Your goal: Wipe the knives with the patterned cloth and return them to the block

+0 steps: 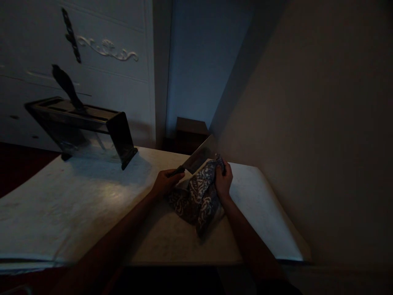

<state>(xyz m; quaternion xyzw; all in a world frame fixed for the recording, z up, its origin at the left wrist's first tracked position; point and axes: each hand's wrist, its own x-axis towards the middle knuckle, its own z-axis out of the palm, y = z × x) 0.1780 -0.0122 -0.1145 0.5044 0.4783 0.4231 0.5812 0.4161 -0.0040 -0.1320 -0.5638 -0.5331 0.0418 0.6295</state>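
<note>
My left hand [167, 181] is closed around the dark handle of a cleaver [199, 155], whose broad blade points up and to the right. In my right hand [224, 178] a patterned dark cloth [201, 192] is bunched up, its fingers wrapped round the upper end. The cloth hangs down below the blade towards the table. Whether it touches the blade cannot be made out. Farther left stands a knife block [89, 131] with clear sides, and one black-handled knife [66, 84] sticks out of its top.
A pale cover lies over the table [101, 221]. Behind it is a white door [116, 24] with carved trim and a dark handle [71, 36]. A brown box [192, 127] stands beyond the table's far edge. A wall [322, 123] rises close on the right. The light is dim.
</note>
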